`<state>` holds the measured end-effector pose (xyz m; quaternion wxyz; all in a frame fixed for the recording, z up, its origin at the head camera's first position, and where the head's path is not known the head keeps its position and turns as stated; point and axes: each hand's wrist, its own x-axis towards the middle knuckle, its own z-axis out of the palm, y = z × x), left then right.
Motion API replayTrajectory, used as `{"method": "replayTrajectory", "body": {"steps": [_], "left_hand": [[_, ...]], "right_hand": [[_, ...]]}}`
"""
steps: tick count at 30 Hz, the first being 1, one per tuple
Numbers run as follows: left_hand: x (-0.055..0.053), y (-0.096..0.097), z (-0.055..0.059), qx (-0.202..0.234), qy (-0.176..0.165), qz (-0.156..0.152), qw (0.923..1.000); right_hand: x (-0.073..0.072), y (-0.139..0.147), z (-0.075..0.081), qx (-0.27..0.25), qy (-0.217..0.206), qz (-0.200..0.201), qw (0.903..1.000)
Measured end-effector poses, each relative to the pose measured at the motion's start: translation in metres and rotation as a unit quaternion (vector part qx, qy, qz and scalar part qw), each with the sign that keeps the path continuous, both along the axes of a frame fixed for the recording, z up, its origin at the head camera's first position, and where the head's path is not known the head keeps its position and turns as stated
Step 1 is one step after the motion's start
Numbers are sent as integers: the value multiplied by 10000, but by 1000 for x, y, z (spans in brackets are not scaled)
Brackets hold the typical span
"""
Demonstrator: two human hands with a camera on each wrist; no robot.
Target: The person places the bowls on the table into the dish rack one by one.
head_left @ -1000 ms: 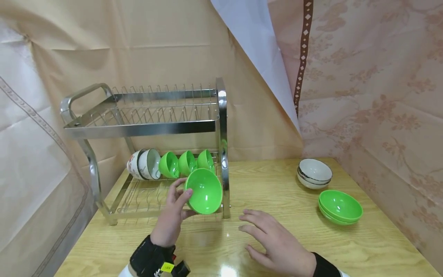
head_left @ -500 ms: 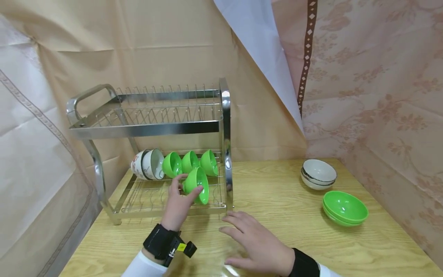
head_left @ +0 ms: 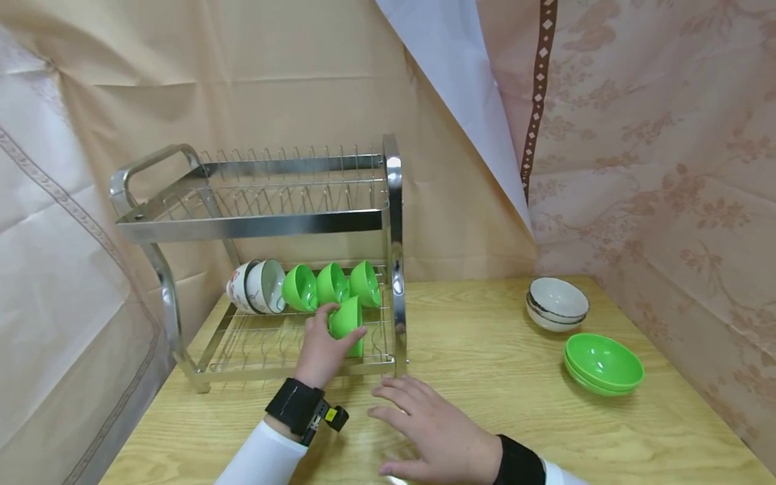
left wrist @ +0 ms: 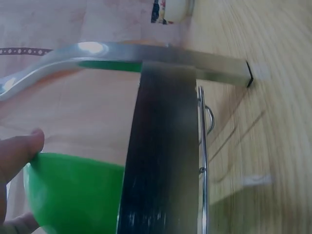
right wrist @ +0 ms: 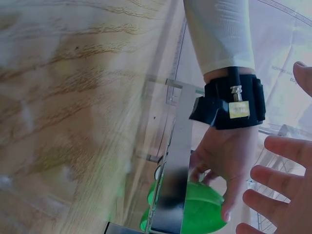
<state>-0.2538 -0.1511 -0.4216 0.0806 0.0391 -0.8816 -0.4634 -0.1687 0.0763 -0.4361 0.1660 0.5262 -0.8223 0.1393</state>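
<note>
Left wrist: rail (left wrist: 158, 146) apparently hides some bowl (left wrist: 73, 190).

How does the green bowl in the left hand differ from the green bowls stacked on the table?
The held green bowl is tipped sideways; the stacked green bowls sit rim-up. The left hand grips the held green bowl; no hand touches the stacked ones. Both are green.

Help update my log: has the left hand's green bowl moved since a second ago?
Yes: against the rack's lower front rail, the held green bowl has moved back, slightly left.
</note>
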Motion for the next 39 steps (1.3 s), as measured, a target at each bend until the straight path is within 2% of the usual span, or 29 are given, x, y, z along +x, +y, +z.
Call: {"method": "replayTrajectory", "body": {"steps": [8, 18, 28, 32, 35, 37, 39], "left_hand": [[-5, 9, 1, -698, -40, -101, 9975], [-7, 9, -1, -1352, 81, -187, 9906], [-8, 10, -5, -1525, 392, -208, 9873], [-4, 8, -3, -1486, 545, -189, 9872], [3, 8, 4, -1479, 821, -202, 9854], [10, 10, 10, -1563, 1091, -344, 9811], [18, 14, 17, -1738, 1363, -579, 9736]], "right_hand": [[1, 0, 3, 29, 234, 29, 9997], [2, 3, 10, 97, 118, -86, 9998], [2, 8, 12, 229, -40, -178, 9996], [3, 10, 13, 255, -45, -197, 9995], [2, 13, 15, 199, -67, -272, 9994], [1, 17, 16, 120, -70, -323, 9994], [-2, 22, 17, 16, -48, -375, 9993]]}}
